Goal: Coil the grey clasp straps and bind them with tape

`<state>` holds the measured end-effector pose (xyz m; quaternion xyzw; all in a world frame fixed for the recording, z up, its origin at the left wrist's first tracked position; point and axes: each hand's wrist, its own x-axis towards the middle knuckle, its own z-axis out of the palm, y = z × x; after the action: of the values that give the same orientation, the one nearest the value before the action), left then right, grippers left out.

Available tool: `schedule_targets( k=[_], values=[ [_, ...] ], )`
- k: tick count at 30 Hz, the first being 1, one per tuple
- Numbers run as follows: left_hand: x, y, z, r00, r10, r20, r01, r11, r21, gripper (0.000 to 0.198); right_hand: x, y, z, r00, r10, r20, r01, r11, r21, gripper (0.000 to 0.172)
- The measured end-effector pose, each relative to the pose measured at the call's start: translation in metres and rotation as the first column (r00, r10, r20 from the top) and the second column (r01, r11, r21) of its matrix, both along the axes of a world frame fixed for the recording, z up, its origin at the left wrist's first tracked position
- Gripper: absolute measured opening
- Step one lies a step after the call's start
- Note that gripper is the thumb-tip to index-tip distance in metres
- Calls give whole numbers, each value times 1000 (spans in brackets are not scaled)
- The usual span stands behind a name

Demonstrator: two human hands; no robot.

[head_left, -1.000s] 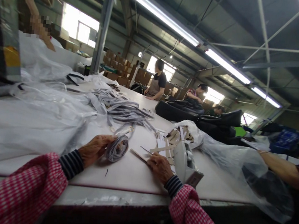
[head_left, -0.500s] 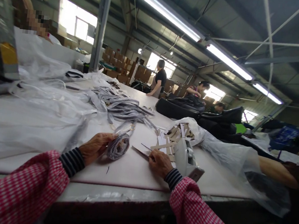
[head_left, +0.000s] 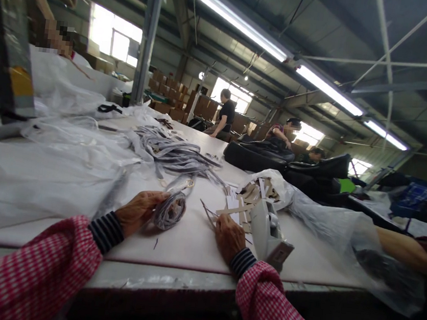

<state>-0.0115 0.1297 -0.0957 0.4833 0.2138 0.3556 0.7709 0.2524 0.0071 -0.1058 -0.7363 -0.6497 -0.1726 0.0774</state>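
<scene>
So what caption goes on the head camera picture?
Left hand holds a rolled grey strap; right hand pinches a card strip.

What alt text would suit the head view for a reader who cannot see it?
At a white table, the person's left hand grips a coiled grey strap while the right hand pinches a thin card strip. Around them lie loose grey straps, card pieces and clear plastic bags; other people work beyond.

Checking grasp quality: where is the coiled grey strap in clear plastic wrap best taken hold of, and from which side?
Around the rim of the coiled grey strap in clear plastic wrap, from the left, as the left hand does: it stands on edge, its loose tail trailing behind. The right hand, pinching a thin tan card strip, occupies the other side.
</scene>
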Motion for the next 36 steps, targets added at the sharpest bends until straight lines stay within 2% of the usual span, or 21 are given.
schedule_targets(
  k=[3, 7, 13, 18, 21, 23, 25, 27, 29, 31, 33, 36],
  values=[
    [1, 0, 1, 1000, 7, -2, -7, 1000, 13, 38, -1, -1, -1, 1000, -10, 4, 10, 1000, 18, 16],
    [1, 2, -1, 1000, 11, -11, -11, 1000, 27, 38, -4, -2, 2, 999, 44, 12, -44, 999, -14, 21],
    [-1, 4, -3, 1000, 23, -10, -23, 999, 41, 38, -6, -3, 8, 998, 58, 0, -58, 997, -59, 14],
    [-1, 2, 2, 996, 84, -10, -84, 996, 42, 38, -5, -9, 28, 996, 35, -81, -35, 999, -3, 36],
    [0, 1, 4, 993, 120, -8, -120, 992, 29, 35, -9, -14, 42, 987, 67, -144, -69, 998, -7, 36],
    [0, 0, 5, 994, 112, 1, -112, 993, 35, 35, -16, -14, 48, 956, 121, -268, -126, 992, -3, 31],
    [0, -2, 6, 996, 89, 15, -90, 995, 53, 36, -24, -12, 51, 847, 206, -490, -211, 976, 47, 29],
    [0, -4, 7, 997, 73, 20, -74, 995, 72, 36, -32, -6, 50, 641, 283, -713, -269, 953, 137, 27],
    [-1, -4, 7, 998, 63, 18, -64, 994, 89, 36, -39, 1, 47, 440, 318, -840, -284, 937, 205, 25],
    [-1, -4, 6, 999, 42, 27, -44, 993, 107, 36, -46, 8, 41, 301, 310, -902, -287, 931, 224, 23],
    [-1, -1, 4, 999, 23, 44, -28, 992, 120, 36, -52, 13, 35, 243, 283, -928, -304, 931, 204, 20],
    [-2, 1, 1, 997, 30, 66, -38, 993, 113, 34, -62, 16, 30, 215, 219, -952, -327, 934, 141, 19]
  ],
)
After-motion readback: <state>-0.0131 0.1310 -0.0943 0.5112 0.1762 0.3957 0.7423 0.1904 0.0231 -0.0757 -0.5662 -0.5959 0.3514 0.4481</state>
